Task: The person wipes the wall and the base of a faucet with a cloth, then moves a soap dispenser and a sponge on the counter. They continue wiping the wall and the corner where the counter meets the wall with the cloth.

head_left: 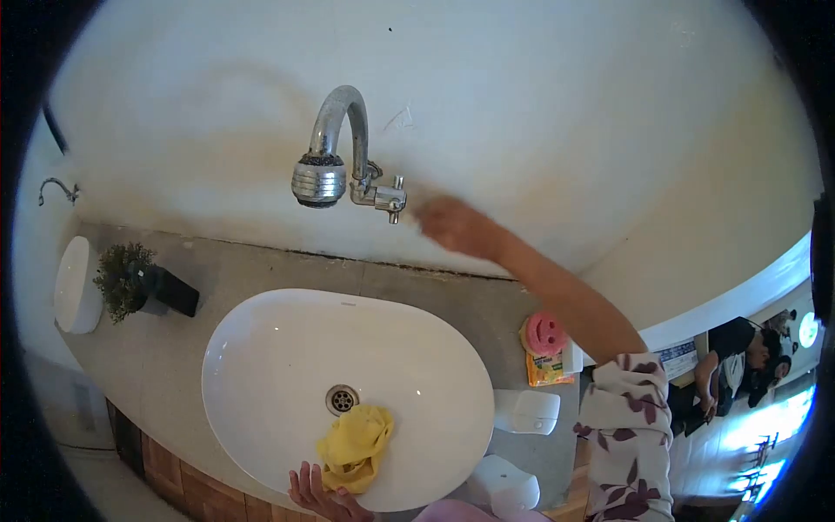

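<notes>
A crumpled yellow cloth [357, 448] lies in the white oval basin [261, 348], just below the drain [342, 399]. My left hand [323, 496] is at the basin's near rim beside the cloth, fingers spread and partly raised. My right hand [455, 226] is out by the wall, just right of the cross-shaped tap handle [396, 200]. Motion blurs its fingers, and a gap shows between hand and handle. Above the basin, the curved chrome faucet [348, 109] ends in a wide ribbed spray head [318, 183]. No water stream shows under it.
Right of the basin are a pink smiley sponge [546, 334], an orange packet [548, 371] and white containers [527, 411]. A potted plant [126, 278] and a second basin [76, 285] stand at the left. Two people [739, 365] sit at the far right.
</notes>
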A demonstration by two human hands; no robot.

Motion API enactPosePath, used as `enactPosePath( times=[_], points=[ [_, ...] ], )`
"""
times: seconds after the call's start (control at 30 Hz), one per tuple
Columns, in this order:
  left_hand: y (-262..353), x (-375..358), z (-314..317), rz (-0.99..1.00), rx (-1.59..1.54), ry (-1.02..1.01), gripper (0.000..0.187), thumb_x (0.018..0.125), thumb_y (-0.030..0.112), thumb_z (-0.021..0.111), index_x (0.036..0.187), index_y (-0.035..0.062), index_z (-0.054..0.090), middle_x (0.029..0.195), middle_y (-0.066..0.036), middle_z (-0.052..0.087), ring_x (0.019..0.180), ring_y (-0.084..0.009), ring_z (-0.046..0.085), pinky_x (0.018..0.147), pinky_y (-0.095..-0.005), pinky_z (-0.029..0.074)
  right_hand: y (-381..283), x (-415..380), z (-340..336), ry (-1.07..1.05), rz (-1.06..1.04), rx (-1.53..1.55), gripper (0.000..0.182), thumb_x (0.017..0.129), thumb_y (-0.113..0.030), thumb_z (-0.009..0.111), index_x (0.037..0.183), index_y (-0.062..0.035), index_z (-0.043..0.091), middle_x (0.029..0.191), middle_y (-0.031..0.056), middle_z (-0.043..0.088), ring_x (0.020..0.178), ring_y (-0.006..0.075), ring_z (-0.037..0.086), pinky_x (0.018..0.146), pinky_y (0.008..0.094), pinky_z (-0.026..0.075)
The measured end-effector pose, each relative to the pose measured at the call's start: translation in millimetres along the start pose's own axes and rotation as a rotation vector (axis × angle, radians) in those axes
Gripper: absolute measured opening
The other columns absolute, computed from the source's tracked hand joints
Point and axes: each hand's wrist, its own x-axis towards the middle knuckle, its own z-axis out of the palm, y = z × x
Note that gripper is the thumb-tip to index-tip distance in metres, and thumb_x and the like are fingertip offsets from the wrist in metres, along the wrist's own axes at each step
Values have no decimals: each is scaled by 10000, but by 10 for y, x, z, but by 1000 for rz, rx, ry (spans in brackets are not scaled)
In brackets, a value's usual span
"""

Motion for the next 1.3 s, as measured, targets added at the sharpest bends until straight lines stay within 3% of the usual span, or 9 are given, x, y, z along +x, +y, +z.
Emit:
enactPosePath(
  times=[0.23, 0.33, 0.47, 0.7, 0.77, 0.87, 1.0, 1.13, 1.3],
  points=[
    [29, 41, -24, 66, 21, 21, 481, 946, 387, 339, 1215, 43, 541, 1248, -141, 553, 1245, -342, 418, 1024, -526, 223, 226, -130, -528, 344, 364, 18, 426, 687, 4, 645, 1110, -7, 587, 1096, 139, 608, 1057, 312, 569, 901, 399, 473],
    [100, 73, -25, 36, -11, 54, 479, 949, 385, 339, 1221, 42, 533, 1239, -143, 556, 1232, -349, 429, 1022, -518, 239, -290, -851, 276, -186, 238, 110, 225, 756, -105, 579, 964, -29, 618, 966, 100, 602, 963, 268, 578, 864, 388, 488],
    [73, 61, -49, 75, 46, 25, 482, 956, 385, 335, 1225, 32, 523, 1226, -148, 560, 1230, -353, 429, 1021, -510, 250, -326, -852, 150, -291, 66, 115, 117, 716, -118, 624, 810, -50, 612, 863, 70, 574, 869, 223, 568, 781, 366, 490],
    [248, 156, -190, 28, 51, -113, 565, 957, 454, 317, 1270, 13, 477, 1286, -160, 513, 1268, -341, 390, 1036, -532, 225, 496, -311, -1441, 490, 549, -180, 198, 782, -91, 647, 966, -23, 631, 1063, 103, 626, 1034, 268, 580, 868, 367, 469],
    [249, 99, -147, -17, 27, -137, 599, 951, 491, 312, 1285, 18, 469, 1316, -160, 492, 1283, -336, 375, 1047, -548, 206, 422, -463, -1137, 806, 778, 602, 226, 766, -82, 655, 984, -22, 643, 1047, 95, 630, 1028, 257, 584, 893, 379, 467],
    [250, 10, -38, -626, -544, 77, 659, 933, 558, 296, 1291, 33, 469, 1302, -155, 514, 1275, -338, 394, 1066, -585, 154, -10, -1027, -447, 177, 336, -144, 231, 774, -86, 629, 997, -26, 643, 1024, 91, 626, 999, 241, 587, 881, 378, 486],
    [285, 72, -86, -264, -197, 94, 648, 933, 560, 292, 1256, 36, 494, 1190, -193, 583, 1218, -361, 453, 1072, -601, 137, -408, -1463, -95, -225, 258, -42, 231, 797, -128, 601, 1006, -41, 648, 1026, 83, 619, 986, 234, 587, 892, 387, 491],
    [364, 228, -171, 156, 35, 29, 534, 967, 434, 354, 1180, -26, 524, 1092, -214, 615, 1121, -366, 527, 1010, -556, 325, 65, -992, -1015, 273, 428, -234, 303, 725, -45, 656, 1027, -37, 646, 990, 53, 646, 855, 212, 583, 791, 354, 484],
    [378, 223, -113, 141, 40, 66, 521, 969, 418, 359, 1170, -32, 528, 1084, -211, 617, 1106, -366, 535, 997, -547, 343, 459, -817, -1667, 598, 570, -416, 263, 688, 38, 659, 937, -45, 659, 960, 64, 662, 947, 247, 600, 818, 383, 474]
  ],
)
